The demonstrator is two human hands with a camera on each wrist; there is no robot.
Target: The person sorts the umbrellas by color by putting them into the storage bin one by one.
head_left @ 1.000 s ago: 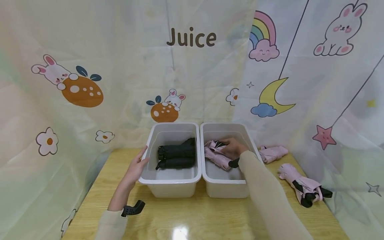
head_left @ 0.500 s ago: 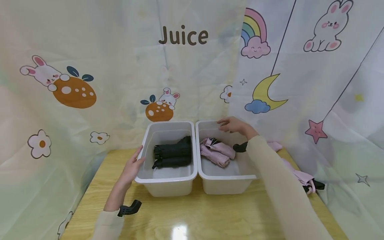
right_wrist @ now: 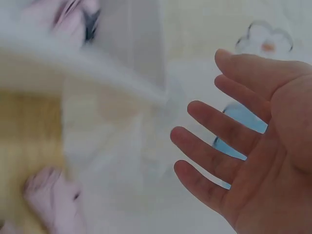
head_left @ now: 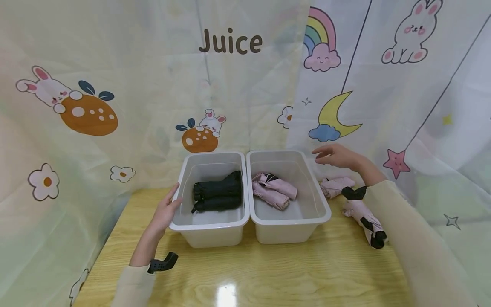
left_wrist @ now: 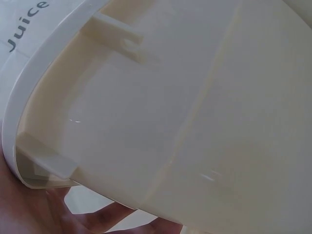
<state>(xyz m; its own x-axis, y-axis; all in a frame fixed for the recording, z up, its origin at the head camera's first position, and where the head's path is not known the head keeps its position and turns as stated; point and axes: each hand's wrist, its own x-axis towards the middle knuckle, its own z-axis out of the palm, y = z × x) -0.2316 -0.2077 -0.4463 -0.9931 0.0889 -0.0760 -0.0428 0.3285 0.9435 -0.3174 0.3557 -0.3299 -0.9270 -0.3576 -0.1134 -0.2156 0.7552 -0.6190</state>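
Note:
My left hand (head_left: 164, 212) holds the left rim of the left plastic bin (head_left: 210, 227), fingers along its outer wall. In the left wrist view, that wall hides part of the fingers (left_wrist: 109, 217). Two folded black umbrellas (head_left: 216, 190) lie side by side in this bin. The right bin (head_left: 285, 221) contains two folded pink umbrellas (head_left: 271, 199). Beyond its right rim, my right hand (head_left: 337, 156) is in the air with its fingers spread and nothing in them. Below it, a rolled pink umbrella (head_left: 337, 186) lies on the table, with another pink umbrella (head_left: 362, 215) nearer me.
Both bins stand close together at the back of the wooden table (head_left: 207, 273). A printed fabric curtain (head_left: 153, 106) hangs right behind and down both sides. My right sleeve (head_left: 414, 238) crosses above the table's right side, overlapping the nearer pink umbrella.
My right hand has let go of a pink umbrella in the right bin, lifted out and moved right past the rim. The left hand stays on its bin; the head view has shifted slightly.

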